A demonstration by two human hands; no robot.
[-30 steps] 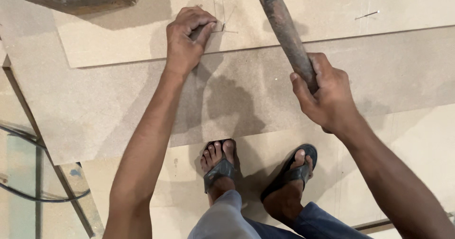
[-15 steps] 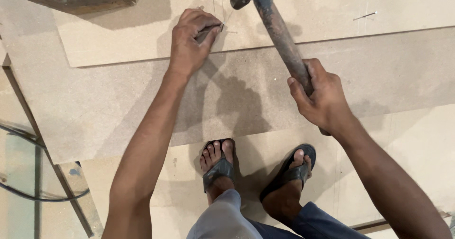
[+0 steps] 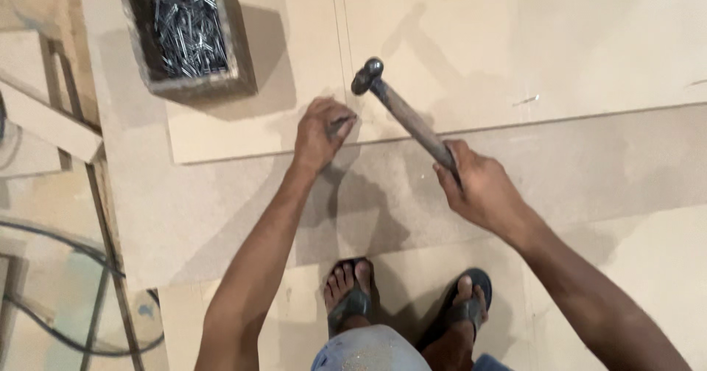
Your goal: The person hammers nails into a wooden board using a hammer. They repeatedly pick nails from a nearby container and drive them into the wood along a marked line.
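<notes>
The hammer (image 3: 401, 110) is hanging raised over the pale upper board (image 3: 515, 47), its dark rounded metal head up near the pencil line and its worn wooden handle slanting down to the right. It is looking head-heavy and stiff, so a grip low on the handle, away from the head, is giving the most swing; the wood appears rough enough not to slip.

The right hand (image 3: 482, 191) is wrapping fully around the lower end of that handle, fingers curled closed on it. The left hand (image 3: 322, 130) is resting on the upper board close to its front edge, fingertips bunched together and pinching something small and thin against the surface, probably a nail, though it is too small to tell for certain. Such a piece would be light, rigid and easy to drop.

A box of nails (image 3: 188, 32) is sitting on the same board, well to the left of the hammer's head. Below, the person's sandalled feet (image 3: 401, 305) are standing on the lower board (image 3: 221, 216).
</notes>
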